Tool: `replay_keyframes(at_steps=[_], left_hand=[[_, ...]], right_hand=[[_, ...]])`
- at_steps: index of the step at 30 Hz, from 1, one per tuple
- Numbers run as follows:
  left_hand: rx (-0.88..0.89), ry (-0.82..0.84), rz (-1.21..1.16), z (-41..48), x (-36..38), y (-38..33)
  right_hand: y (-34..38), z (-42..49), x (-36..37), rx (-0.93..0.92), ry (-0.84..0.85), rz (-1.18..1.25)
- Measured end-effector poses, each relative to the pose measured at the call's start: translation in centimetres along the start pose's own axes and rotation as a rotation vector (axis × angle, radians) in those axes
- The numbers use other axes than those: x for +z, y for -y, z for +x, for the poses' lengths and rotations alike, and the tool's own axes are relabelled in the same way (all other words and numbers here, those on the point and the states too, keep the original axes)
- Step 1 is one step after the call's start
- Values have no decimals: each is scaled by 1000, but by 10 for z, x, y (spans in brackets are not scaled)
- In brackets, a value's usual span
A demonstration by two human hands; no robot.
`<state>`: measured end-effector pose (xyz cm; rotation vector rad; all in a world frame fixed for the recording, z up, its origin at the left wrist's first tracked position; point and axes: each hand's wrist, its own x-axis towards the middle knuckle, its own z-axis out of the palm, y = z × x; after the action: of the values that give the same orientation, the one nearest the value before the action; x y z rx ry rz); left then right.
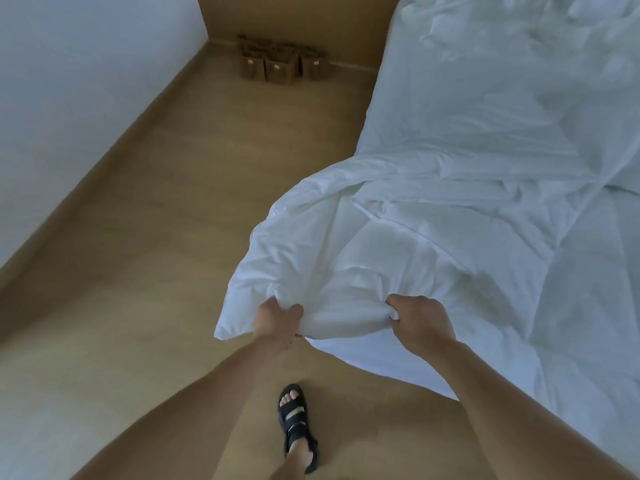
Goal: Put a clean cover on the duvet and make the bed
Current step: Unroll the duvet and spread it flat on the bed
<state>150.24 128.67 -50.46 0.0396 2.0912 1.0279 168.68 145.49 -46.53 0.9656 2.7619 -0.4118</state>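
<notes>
The left hand (277, 322) gripped a bunched corner of the white duvet (363, 258), fingers curled into the cloth, and the right hand (419, 322) clenched a fold of the same edge just beside it. The duvet was lifted off the near left corner of the bed (485, 109), the rest trailing across the mattress. A foot in a black sandal (296, 427) stood on the wood floor (156, 254) below, with brown paper bags (280, 62) by the far wall

The person wears a black open-toed sandal (296, 427) with wide straps.
</notes>
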Motion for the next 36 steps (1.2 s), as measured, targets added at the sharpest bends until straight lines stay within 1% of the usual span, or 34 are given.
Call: replay_keyframes(at_steps=[2,6,10,12,14,16,18,20,23,25,27,30,32,34,36], left_hand=[[9,5,33,-22,-3,14],[-5,11,84,-53,-3,35],[-8,67,187,-79,2,60],[-25,70,230,-86,0,73],[-54,38,297,-80,-4,78],[-137,45,390,-64,-11,75],[-237,89,491,-55,-21,68],[-277,124,592,-53,-31,56],[-230,169,606,-56,-38,19],[-142,192,577,-54,-34,-16],[-27,213,547,-51,-25,-53],[151,237,503,-33,-1,-101],[215,278,533,-17,12,-123],[263,327,604,2,22,-142],[325,360,675,26,28,-163]], right_hand=[[1,-27,2,0,0,16],[1,-64,14,-10,80,0],[-2,-98,34,5,154,-33],[-2,-118,49,30,212,34],[-6,-129,67,33,328,177],[-14,-130,76,61,473,334],[-19,-129,75,102,511,408],[-19,-128,69,176,483,469],[-22,-119,57,345,407,629],[-30,-104,46,473,345,746],[-32,-88,34,557,287,810],[-32,-60,27,600,208,824],[-28,-42,23,649,145,887],[-31,-21,20,770,73,1009],[-34,2,18,961,-47,1193]])
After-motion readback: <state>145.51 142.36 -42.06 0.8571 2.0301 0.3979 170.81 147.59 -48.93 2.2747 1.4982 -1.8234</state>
